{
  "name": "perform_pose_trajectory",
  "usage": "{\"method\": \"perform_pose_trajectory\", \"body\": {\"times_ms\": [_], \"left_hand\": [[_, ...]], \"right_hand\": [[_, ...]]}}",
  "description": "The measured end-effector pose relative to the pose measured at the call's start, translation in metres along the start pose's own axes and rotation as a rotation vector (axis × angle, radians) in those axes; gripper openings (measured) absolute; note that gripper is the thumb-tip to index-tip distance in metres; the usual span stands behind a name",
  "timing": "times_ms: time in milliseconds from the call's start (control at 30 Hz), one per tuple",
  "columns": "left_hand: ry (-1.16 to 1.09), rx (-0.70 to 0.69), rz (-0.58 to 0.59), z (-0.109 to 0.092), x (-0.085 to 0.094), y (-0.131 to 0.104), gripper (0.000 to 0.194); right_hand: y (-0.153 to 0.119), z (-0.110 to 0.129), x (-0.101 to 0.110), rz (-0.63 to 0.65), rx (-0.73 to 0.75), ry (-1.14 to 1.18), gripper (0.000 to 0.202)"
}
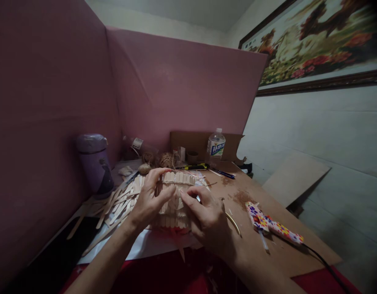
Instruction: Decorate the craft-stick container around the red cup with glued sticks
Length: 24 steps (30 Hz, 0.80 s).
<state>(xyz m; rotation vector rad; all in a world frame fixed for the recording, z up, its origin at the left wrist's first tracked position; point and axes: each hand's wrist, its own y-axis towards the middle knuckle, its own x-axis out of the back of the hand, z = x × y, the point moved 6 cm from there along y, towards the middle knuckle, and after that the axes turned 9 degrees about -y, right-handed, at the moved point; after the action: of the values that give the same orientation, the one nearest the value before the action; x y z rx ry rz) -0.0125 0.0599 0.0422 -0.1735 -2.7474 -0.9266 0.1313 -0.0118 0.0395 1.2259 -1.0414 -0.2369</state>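
Note:
A small craft-stick structure (176,220) stands in front of me, its pale wooden sticks side by side with twine-like bands across them. My left hand (151,194) grips its left side, fingers over the top edge and thumb on the face. Against the same face, my right hand (205,208) is closed in a pinch; what lies between its fingertips is too small to make out. A gold curved handle (233,223) shows beside the right hand, partly hidden by it, and I cannot tell whether the hand holds it.
Loose craft sticks (119,208) are heaped at left near a purple tumbler (95,163). Behind are twine balls (167,160), a yellow-black utility knife (193,166), a blue pen-like tool (225,174) and a plastic bottle (216,146). A flower-patterned glue gun (271,224) with its cord lies right.

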Motion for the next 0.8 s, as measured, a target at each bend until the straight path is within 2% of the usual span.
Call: {"method": "perform_pose_trajectory", "body": {"times_ms": [233, 500, 800], "left_hand": [[0.035, -0.119, -0.051, -0.008, 0.004, -0.002, 0.039], [0.068, -0.108, -0.029, -0.01, 0.003, -0.003, 0.043], [0.05, -0.096, -0.052, -0.003, 0.005, 0.0, 0.041]], "right_hand": [[-0.001, -0.001, 0.001, 0.001, -0.055, -0.022, 0.037], [-0.001, -0.01, 0.001, -0.177, -0.31, 0.355, 0.025], [-0.007, -0.008, -0.006, -0.149, -0.215, 0.281, 0.035]]}}
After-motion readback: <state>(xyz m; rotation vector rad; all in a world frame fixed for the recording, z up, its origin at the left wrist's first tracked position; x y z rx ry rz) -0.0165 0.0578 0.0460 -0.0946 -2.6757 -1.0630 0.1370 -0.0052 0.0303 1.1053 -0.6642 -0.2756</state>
